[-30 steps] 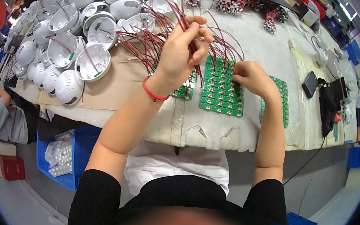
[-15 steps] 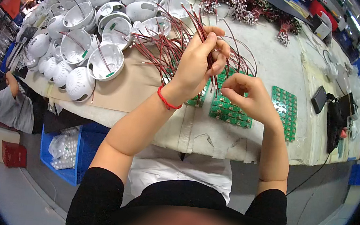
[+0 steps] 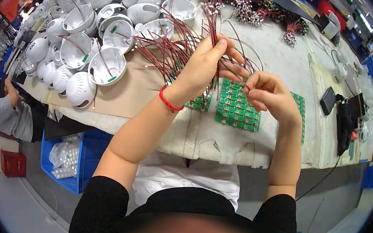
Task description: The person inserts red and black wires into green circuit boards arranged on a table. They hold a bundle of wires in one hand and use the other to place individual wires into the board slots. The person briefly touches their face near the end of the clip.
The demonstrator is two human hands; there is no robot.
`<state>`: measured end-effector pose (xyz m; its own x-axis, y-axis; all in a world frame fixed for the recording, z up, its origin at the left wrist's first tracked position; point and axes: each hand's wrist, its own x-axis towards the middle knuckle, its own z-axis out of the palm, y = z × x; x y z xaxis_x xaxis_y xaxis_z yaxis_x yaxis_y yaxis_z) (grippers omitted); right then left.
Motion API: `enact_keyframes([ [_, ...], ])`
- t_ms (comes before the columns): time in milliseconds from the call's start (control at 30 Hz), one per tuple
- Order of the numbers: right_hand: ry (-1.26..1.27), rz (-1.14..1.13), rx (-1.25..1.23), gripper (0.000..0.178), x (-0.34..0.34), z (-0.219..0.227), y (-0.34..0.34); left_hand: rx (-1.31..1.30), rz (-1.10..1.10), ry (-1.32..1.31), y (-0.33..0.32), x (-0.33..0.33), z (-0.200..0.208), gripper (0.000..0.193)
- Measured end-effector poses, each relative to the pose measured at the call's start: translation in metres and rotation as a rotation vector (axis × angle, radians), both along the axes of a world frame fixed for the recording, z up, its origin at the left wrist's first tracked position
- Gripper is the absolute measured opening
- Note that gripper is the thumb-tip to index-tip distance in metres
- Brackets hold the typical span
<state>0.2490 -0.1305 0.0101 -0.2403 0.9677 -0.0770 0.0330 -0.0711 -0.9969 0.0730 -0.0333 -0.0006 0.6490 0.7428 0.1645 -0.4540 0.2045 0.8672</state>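
My left hand (image 3: 201, 70), a red cord round its wrist, is closed round a bundle of thin dark-red wires (image 3: 212, 27) that stands up above the fist. To its right, my right hand (image 3: 271, 97) has thumb and fingers pinched at the end of a single wire (image 3: 237, 67) running from the left hand. Under and between the hands lies a green circuit board panel (image 3: 239, 109). A second green panel (image 3: 301, 112) is partly hidden behind my right hand and forearm, and a smaller green board piece (image 3: 199, 103) shows by my left wrist.
Loose wires (image 3: 163, 56) spread over brown cardboard (image 3: 120, 95) at left. White dome housings (image 3: 107, 66) are heaped beyond, some with boards inside. Wire bundles (image 3: 243, 5) lie at the back. A black device (image 3: 328, 100) sits at right. Another person (image 3: 10, 112) is at far left.
My right hand has moved slightly right and now pinches a wire drawn out from the bundle. The left hand has tilted and lowered a little, still holding the wires.
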Motion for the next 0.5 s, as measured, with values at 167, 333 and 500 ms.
enact_keyframes([
  [167,0.063,0.026,-0.056,0.016,0.000,-0.003,0.003,0.211,0.117,0.291,0.000,-0.002,-0.002,0.030],
  [333,0.136,0.087,-0.101,0.015,0.001,-0.009,0.005,0.183,0.082,0.201,0.004,0.004,-0.007,0.032],
  [500,0.511,0.124,-0.035,0.012,0.020,-0.022,0.012,0.149,0.089,0.153,0.003,0.001,0.000,0.035],
])
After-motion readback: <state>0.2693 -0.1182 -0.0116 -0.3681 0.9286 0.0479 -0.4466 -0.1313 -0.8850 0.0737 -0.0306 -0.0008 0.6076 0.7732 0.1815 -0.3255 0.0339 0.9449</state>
